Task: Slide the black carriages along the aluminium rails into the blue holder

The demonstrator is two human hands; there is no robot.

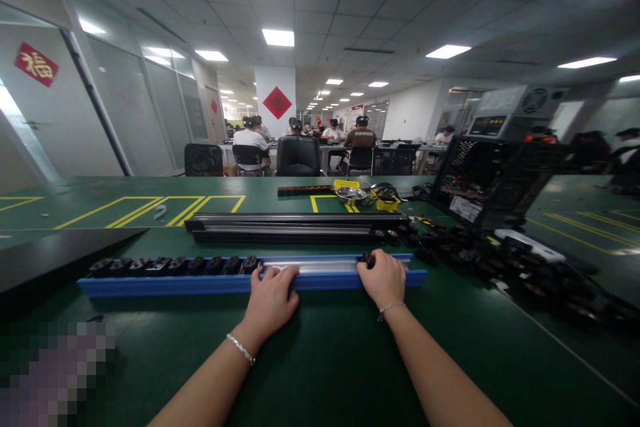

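A long blue rail (150, 285) with a silver channel lies across the green table in front of me. Several black socket modules (170, 265) sit in a row along its left half. My left hand (270, 297) rests on the rail's front edge near the middle, fingers curled over it. My right hand (384, 278) is closed on a single black module (369, 259) at the rail's right part.
A black rail (290, 227) lies behind the blue one. A heap of loose black modules (480, 257) spreads at the right. Farther back are a metal bowl (350, 194), a yellow box (387, 203) and an open computer case (487, 177). People sit at distant desks.
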